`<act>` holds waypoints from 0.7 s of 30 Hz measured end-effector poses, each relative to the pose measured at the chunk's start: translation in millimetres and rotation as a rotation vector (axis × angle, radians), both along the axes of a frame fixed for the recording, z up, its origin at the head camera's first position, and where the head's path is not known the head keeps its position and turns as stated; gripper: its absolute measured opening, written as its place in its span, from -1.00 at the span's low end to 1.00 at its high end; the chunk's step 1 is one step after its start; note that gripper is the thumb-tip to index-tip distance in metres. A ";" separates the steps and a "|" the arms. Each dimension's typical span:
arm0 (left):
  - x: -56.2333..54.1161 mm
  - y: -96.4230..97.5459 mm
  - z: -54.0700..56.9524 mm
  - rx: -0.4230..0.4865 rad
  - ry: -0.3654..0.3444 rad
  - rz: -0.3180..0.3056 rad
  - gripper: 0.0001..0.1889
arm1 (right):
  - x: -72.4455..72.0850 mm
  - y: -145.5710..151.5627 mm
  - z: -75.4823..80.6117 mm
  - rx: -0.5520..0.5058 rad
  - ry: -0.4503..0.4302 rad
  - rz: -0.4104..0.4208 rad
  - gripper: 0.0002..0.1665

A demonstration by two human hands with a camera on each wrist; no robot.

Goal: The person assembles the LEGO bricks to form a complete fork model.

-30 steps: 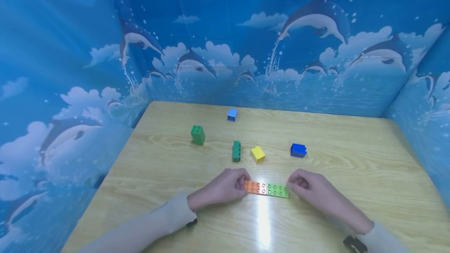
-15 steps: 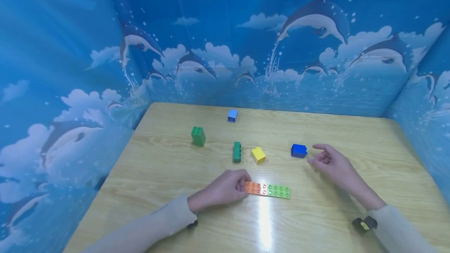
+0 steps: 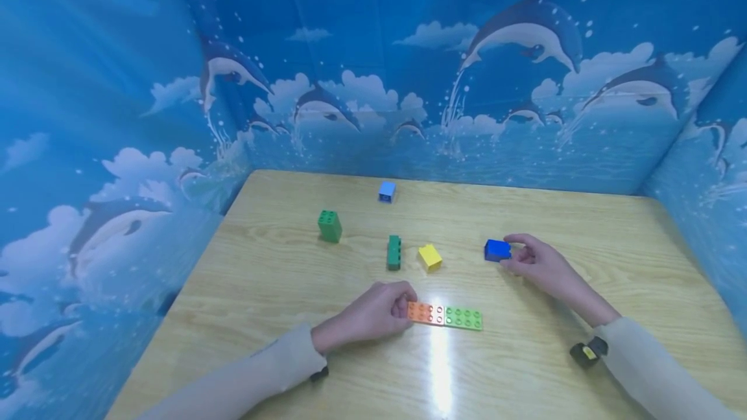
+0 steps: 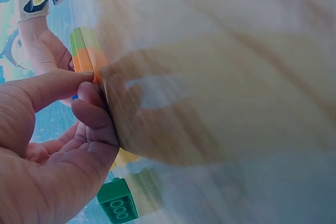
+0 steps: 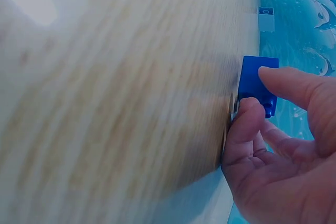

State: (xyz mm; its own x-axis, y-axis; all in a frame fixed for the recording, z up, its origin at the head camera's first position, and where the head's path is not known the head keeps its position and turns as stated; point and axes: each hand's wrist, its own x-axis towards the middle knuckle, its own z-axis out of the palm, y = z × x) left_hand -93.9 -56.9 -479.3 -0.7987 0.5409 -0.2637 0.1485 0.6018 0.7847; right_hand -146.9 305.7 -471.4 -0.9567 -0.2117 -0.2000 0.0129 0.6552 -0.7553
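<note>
My left hand [image 3: 373, 308] pinches the left end of an orange building brick [image 3: 425, 313] between thumb and fingers. Flush against that brick's right end sits a light green brick [image 3: 463, 317], both with studs up. To the right and farther back, my right hand [image 3: 539, 266] has its thumb and fingers around the studded end of a dark blue brick [image 3: 497, 250]. In the right wrist view the thumb lies over one face of the blue brick [image 5: 252, 77], and the curled fingers are at its studded side.
Behind the left hand lie a dark green brick [image 3: 393, 253] on its side and a yellow brick [image 3: 430, 256]. A taller green brick [image 3: 330, 227] stands farther left. A light blue brick [image 3: 387, 192] is near the wooden table's [image 3: 280, 264] back edge, before a dolphin-print curtain [image 3: 373, 128].
My right hand has left the light green brick's end, swung right and back, then closed in on the dark blue brick. The left hand stays on the orange brick.
</note>
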 end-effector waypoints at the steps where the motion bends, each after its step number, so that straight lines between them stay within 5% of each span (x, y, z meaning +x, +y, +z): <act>1: 0.1 0.0 -0.1 0.000 0.000 0.000 -0.62 | -0.7 -0.8 0.2 0.006 -0.003 -0.001 -0.19; 11: 0.6 1.6 3.0 -0.012 0.019 0.004 -0.63 | -1.0 -4.2 1.2 0.040 0.003 -0.006 -0.33; 21: 1.7 1.6 3.1 -0.010 0.002 0.011 -0.63 | 17.4 -6.3 3.6 0.044 0.031 -0.006 -0.39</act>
State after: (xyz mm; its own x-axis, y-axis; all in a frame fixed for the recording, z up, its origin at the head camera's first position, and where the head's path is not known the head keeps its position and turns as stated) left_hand -92.2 -55.3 -476.2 -0.8049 0.5297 -0.2675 0.1437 0.6114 0.7782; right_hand -129.4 299.5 -467.8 -0.9638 -0.1976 -0.1789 -0.0062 0.6877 -0.7260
